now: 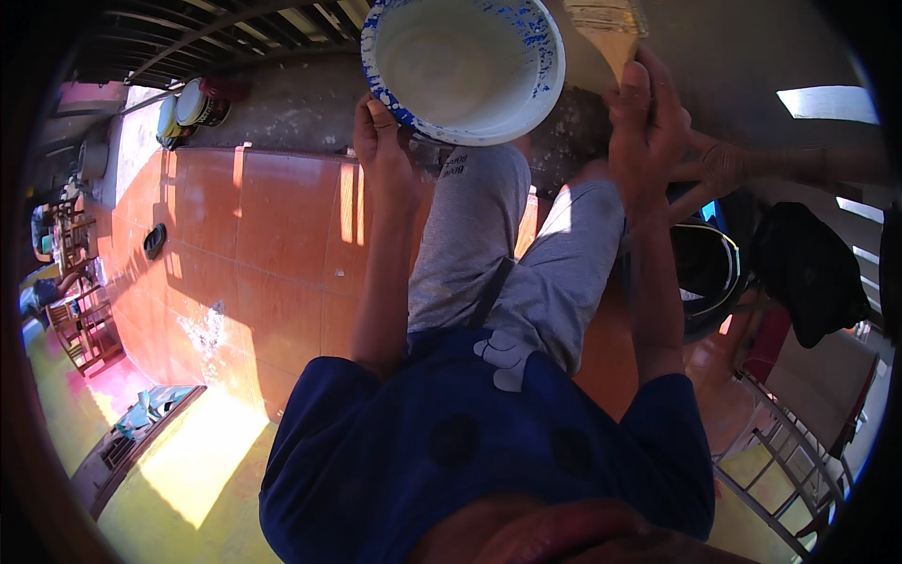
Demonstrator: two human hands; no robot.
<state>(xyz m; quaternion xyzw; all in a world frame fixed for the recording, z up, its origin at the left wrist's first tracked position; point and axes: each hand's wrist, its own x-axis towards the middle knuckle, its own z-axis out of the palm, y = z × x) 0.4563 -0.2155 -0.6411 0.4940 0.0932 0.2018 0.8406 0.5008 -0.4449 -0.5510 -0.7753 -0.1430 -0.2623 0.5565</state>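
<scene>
My left hand (pixel 383 150) grips the rim of a white bucket (pixel 554 70) spattered with blue paint, its thumb on the outside near the lower left. Pale, whitish liquid (pixel 451 80) covers the bucket's bottom. To the right, my right hand (pixel 644 127) is closed round the wooden handle of a paintbrush (pixel 609 33), held up beside the bucket with its bristles at the picture's top edge. Brush and bucket are apart. My bent knees, in grey trousers, are just below the bucket.
Two lidded paint buckets (pixel 193 103) stand at the far left by a metal railing (pixel 244 38). A dark sandal (pixel 154 242) lies on the orange tiled floor (pixel 282 202). At right are a dark open bag (pixel 705 263), a black cloth (pixel 813 273) and a metal-framed chair (pixel 780 461).
</scene>
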